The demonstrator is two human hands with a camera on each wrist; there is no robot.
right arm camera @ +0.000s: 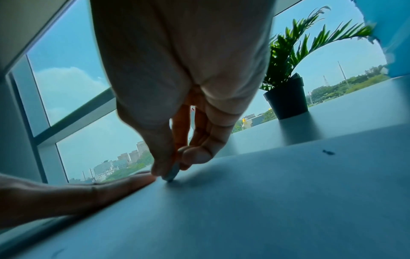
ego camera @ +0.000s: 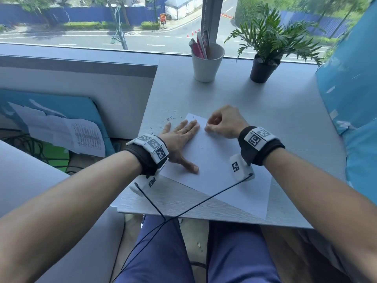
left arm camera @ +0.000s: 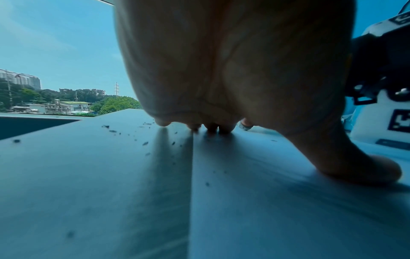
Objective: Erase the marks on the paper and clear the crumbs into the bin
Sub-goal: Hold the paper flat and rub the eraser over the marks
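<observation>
Item, nr me: L hand [ego camera: 179, 137] flat, fingers straight, pinning paper [ego camera: 220, 172] on table [ego camera: 265, 111] near edge; R hand [ego camera: 222, 122] pinches eraser [right arm camera: 172, 173] at paper's far corner, touching L fingertips; crumbs [ego camera: 170, 118] just left; I see no bin.

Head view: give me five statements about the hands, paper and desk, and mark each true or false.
1. The left hand lies flat on the paper. True.
2. The right hand pinches a small eraser against the paper. True.
3. The crumbs are all cleared. False: many lie on the table left of the paper.
4. The white cup is empty. False: it holds pens.
5. The potted plant stands right of the cup. True.
</observation>
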